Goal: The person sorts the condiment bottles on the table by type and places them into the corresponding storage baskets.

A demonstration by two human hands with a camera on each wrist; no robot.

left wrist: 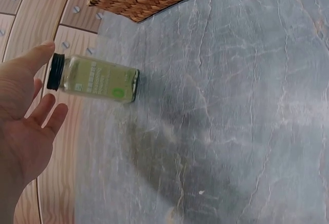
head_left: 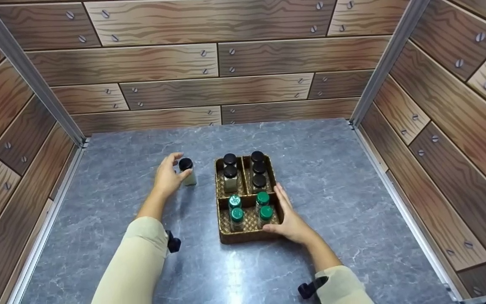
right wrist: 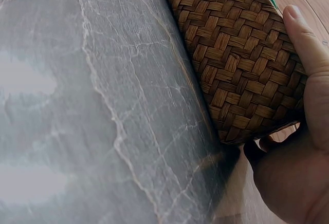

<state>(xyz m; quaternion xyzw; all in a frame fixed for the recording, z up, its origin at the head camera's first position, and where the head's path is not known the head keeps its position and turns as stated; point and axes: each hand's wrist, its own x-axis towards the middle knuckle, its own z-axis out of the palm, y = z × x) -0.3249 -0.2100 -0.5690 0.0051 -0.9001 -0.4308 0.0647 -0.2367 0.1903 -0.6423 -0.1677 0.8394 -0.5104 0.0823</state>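
Note:
My left hand (head_left: 168,175) is around the black lid of a clear jar (head_left: 190,178) standing left of the basket. In the left wrist view, the thumb is at the jar's (left wrist: 103,79) lid and the other fingers are apart from it; pale green contents or label show. A woven basket (head_left: 247,237) with three compartments stands at the centre. My right hand (head_left: 292,223) holds its near right corner, thumb at the front rim, fingers along the right side. Several black-lidded jars (head_left: 230,182) fill the two far compartments; green-lidded jars (head_left: 237,216) stand in the near one.
A grey marbled tabletop (head_left: 331,169) lies under everything. Wood-plank patterned walls (head_left: 175,63) rise at the back and both sides, with metal strips (head_left: 373,80) at the corners. Black straps with small devices (head_left: 173,242) sit on both wrists.

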